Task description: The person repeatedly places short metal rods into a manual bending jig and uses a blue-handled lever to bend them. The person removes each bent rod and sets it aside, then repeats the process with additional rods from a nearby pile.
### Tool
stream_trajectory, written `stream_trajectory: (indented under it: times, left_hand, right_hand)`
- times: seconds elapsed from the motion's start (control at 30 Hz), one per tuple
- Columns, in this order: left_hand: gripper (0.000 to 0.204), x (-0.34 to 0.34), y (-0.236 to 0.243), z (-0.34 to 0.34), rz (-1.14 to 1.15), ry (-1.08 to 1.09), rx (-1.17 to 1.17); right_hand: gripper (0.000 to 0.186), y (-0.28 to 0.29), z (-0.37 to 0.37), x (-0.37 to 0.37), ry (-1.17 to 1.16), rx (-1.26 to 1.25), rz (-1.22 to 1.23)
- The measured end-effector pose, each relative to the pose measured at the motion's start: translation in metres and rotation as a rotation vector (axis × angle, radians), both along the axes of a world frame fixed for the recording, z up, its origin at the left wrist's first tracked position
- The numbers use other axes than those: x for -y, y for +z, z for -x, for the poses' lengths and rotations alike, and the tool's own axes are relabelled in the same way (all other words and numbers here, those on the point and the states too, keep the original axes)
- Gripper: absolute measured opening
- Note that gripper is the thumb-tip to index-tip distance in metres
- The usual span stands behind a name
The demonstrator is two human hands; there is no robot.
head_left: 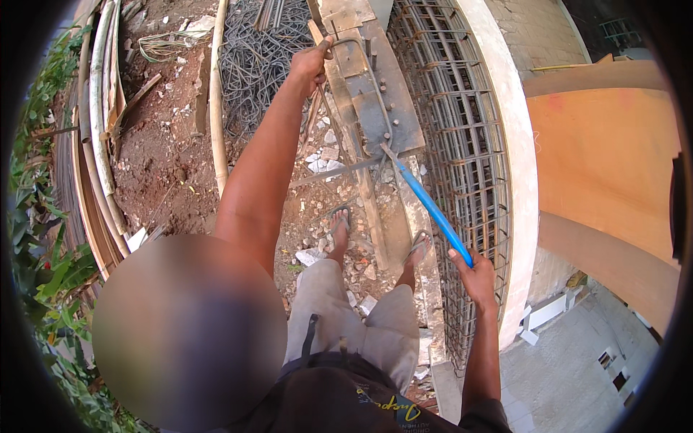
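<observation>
On grey steel bending bench (393,115): left hand (310,61), 11 o'clock, grips bent steel rod (361,43); right hand (476,278), 4 o'clock, grips blue-sleeved lever bar (433,209).

blurred patch (189,330) hides lower left | rebar cage (462,144) cut off at top

We stand on rubble, bench (375,108) ahead of us, bar (364,68) lying on it, wire pile (256,58) left of the bench, rebar cage (455,130) to its right, pipes (97,130) far left, lever (433,209) running from the bench back toward our right side
</observation>
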State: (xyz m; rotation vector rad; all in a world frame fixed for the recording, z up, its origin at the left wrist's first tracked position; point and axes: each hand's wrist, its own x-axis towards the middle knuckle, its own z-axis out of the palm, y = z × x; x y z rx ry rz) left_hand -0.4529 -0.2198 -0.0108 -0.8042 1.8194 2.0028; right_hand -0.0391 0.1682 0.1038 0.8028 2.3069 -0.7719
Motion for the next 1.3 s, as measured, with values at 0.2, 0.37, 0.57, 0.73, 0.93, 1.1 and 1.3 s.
stream_trajectory:
  times: [0.2,0.37,0.57,0.73,0.93,1.1,1.3]
  left_hand:
    - [0.06,0.006,-0.003,0.004,0.016,-0.088,-0.047]
    - [0.04,0.01,-0.014,0.001,0.066,-0.182,-0.1]
    - [0.047,0.01,-0.017,0.002,0.02,-0.201,-0.063]
    - [0.051,0.01,-0.019,0.002,0.028,-0.172,0.001]
    - [0.051,0.001,-0.013,-0.001,0.094,-0.137,0.01]
    - [0.04,0.004,-0.009,0.001,0.067,-0.234,-0.022]
    - [0.04,0.002,-0.008,0.002,0.06,-0.205,0.029]
  right_hand:
    - [0.046,-0.013,0.038,-0.046,0.044,0.4,0.668]
    - [0.043,-0.047,0.026,-0.055,0.05,0.427,0.838]
    - [0.044,-0.069,0.014,-0.051,-0.077,0.536,1.003]
    - [0.039,-0.086,-0.004,-0.037,-0.067,0.502,1.012]
    - [0.034,-0.11,-0.013,0.008,-0.146,0.382,1.099]
    - [0.046,-0.131,-0.048,0.07,-0.233,0.265,1.188]
    - [0.05,-0.154,-0.077,0.178,-0.51,0.1,1.266]
